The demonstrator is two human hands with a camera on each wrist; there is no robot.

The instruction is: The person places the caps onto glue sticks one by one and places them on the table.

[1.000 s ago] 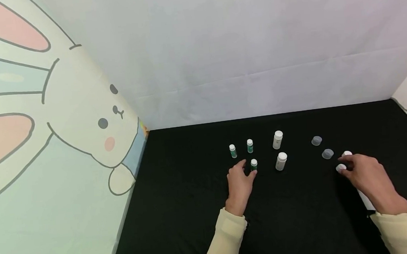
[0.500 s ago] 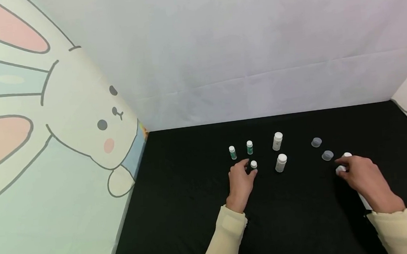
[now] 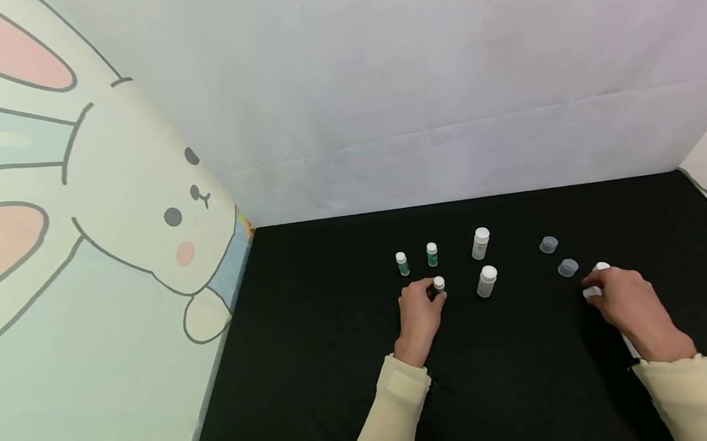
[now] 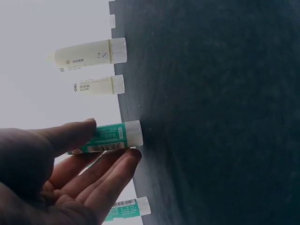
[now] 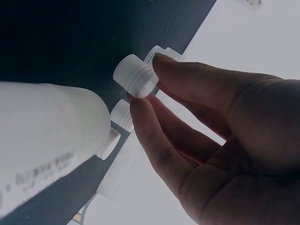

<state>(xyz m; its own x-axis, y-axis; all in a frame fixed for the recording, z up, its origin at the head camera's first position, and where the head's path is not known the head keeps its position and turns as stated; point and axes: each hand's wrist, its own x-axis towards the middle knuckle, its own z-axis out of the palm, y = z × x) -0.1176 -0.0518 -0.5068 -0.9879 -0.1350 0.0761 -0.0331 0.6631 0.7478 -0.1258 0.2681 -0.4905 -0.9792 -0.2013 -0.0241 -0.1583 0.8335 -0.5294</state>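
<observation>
Over the last second the left hand (image 3: 419,318) has closed its fingertips to pinch a green stick (image 4: 111,135) at its one o'clock, and the right hand (image 3: 634,308) has drawn tighter round a small white piece (image 5: 131,72) at its ten o'clock, so each grips one item. From overhead, fingers hide the stick's lower part; at nine o'clock in the right wrist view, a cropped white bottle (image 5: 47,136) shows blurred print.
</observation>
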